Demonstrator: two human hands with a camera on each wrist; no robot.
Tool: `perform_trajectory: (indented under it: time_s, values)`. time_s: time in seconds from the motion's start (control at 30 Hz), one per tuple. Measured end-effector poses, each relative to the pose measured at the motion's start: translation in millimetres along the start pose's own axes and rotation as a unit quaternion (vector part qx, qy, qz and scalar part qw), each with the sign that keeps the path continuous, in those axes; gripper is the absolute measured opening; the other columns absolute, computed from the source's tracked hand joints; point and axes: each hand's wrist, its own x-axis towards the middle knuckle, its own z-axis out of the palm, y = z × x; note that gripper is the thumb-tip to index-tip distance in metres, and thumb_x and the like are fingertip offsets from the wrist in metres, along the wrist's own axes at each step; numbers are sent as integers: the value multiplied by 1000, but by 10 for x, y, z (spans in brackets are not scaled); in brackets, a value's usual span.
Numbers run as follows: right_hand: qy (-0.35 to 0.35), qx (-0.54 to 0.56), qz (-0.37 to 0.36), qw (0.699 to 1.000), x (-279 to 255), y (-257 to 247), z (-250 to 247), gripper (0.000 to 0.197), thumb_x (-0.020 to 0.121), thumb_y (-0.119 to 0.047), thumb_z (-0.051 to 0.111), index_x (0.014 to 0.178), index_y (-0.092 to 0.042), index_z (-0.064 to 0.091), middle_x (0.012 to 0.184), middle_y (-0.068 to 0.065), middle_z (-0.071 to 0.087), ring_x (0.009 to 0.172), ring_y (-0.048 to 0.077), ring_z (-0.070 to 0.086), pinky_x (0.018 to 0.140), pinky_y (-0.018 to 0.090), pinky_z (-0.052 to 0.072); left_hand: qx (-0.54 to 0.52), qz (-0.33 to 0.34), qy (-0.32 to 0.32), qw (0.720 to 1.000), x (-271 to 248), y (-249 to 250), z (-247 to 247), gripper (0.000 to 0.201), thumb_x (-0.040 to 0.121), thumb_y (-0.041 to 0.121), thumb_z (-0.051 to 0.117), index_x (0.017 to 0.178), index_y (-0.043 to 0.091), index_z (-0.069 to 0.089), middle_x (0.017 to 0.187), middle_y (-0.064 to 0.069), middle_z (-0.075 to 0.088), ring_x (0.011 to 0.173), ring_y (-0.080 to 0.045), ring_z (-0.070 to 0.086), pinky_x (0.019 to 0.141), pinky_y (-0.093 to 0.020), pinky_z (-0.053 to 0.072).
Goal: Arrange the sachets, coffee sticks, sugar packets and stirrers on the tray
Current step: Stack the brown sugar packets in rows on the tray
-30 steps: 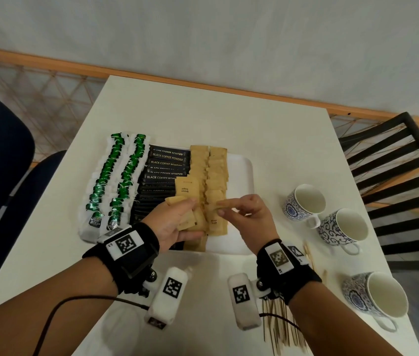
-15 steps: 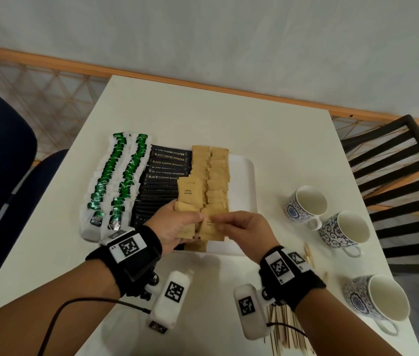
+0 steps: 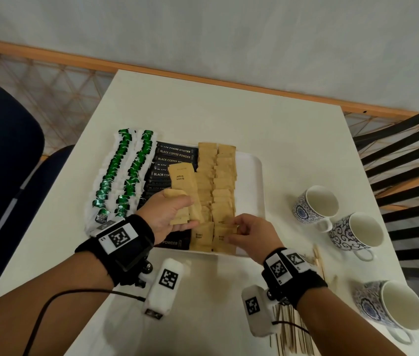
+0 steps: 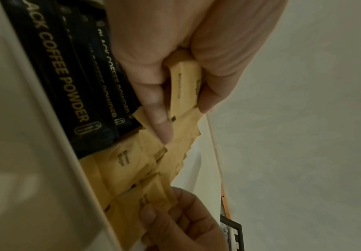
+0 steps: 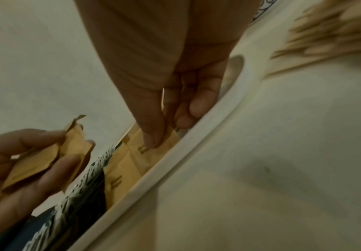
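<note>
Since the earlier frame, the right hand (image 3: 250,233) has dropped from chest-height over the white rectangular plastic tray (image 3: 252,181) to its near edge, where thumb and fingers are now pinching a single brown paper sugar packet (image 3: 225,238) at the near end of the right-hand sugar row. Over the middle of the tray, the left hand (image 3: 168,214) is clasping a small fanned stack of brown sugar packets (image 3: 185,191), fingers curled round them. Left of the sugar rows, black coffee sticks (image 3: 175,156) are lying on the tray, and beyond them two rows of green-and-white sachets (image 3: 118,176) are sitting at its left edge. Right of the tray, three blue-patterned mugs (image 3: 315,204) are standing, and thin wooden stirrers (image 3: 294,335) are lying on the white table (image 3: 229,111) near the right wrist.
</note>
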Motion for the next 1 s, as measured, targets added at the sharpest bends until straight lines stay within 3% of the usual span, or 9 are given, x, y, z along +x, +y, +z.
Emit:
perform_trajectory:
  time_s: [0.2,0.4,0.5,0.63,0.7,0.77,0.9,1.0]
  values:
    - [34,-39,-15,999,86,-98,-17,26,76,-24,76,94,-30,59,70,-3,59,65,11,56,66,25,49,13,-11,4,1000,47,-50,-7,44,85,4,67,127,4,54,118,-15,66,99,-27,68,74,-42,60]
    - [40,-34,-6,999,131,-135,-28,35,74,-26,77,99,-27,52,74,2,63,71,16,61,68,34,51,29,-24,-2,999,61,-99,46,39,85,4,67,122,9,56,116,-14,63,102,-27,65,71,-42,60]
    - [53,-18,-14,998,102,-127,-42,33,76,-29,75,98,-28,51,71,-1,59,67,16,59,65,31,49,43,-33,-5,999,57,-127,94,33,85,5,67,117,11,60,122,-14,61,113,-31,60,63,-37,59]
    - [102,17,-43,994,76,-173,-65,16,86,-30,66,96,-33,55,72,-8,55,63,8,52,63,22,44,65,-42,-22,997,4,-169,148,18,87,4,64,103,14,63,110,-10,64,98,-27,64,61,-36,60]
    - [105,34,-66,992,82,-259,-76,6,89,-29,62,94,-33,61,82,-9,61,70,6,56,67,18,43,64,-40,-26,997,-13,-185,157,17,87,3,64,100,15,63,106,-8,65,94,-23,65,64,-37,61]
    - [71,68,-67,993,87,-375,-80,8,92,-32,59,92,-31,67,87,-12,66,77,2,59,71,17,45,61,-37,-29,997,-33,-187,153,23,86,3,65,106,14,64,110,-9,66,99,-25,65,63,-36,60]
    - [-22,100,-52,993,69,-540,-42,8,88,-34,64,80,-37,66,69,-18,66,63,-5,59,61,14,45,68,-23,-37,997,-77,-174,142,33,85,0,65,113,16,64,115,-11,67,101,-28,67,64,-35,59]
    - [-16,142,-18,990,59,-539,-50,8,85,-25,68,77,-25,67,69,-11,66,62,4,60,57,17,47,74,-10,-38,997,-94,-156,125,36,85,-2,63,115,18,64,118,-11,66,103,-29,66,66,-35,60]
